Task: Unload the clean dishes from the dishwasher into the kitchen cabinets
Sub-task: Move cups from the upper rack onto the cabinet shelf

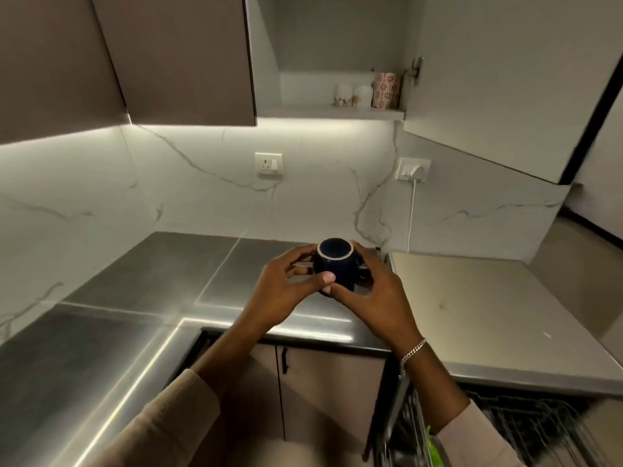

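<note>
Dark-blue mug (pixel 335 264) is held over the steel counter (pixel 135 298). The left hand (pixel 290 284) curls round its left side and the right hand (pixel 377 291) wraps its right, thumbs meeting on the near wall. Above the mug, open air runs up to the open cabinet shelf (pixel 303 112), where three pale cups (pixel 386 90) crowd the right end. The mug's pale-ringed end faces the camera; mouth or base, I cannot tell. Below and right of the mug, the dishwasher rack (pixel 539 423) is blurred and cut off. Behind the mug stands a veined marble wall (pixel 168 197).
</note>
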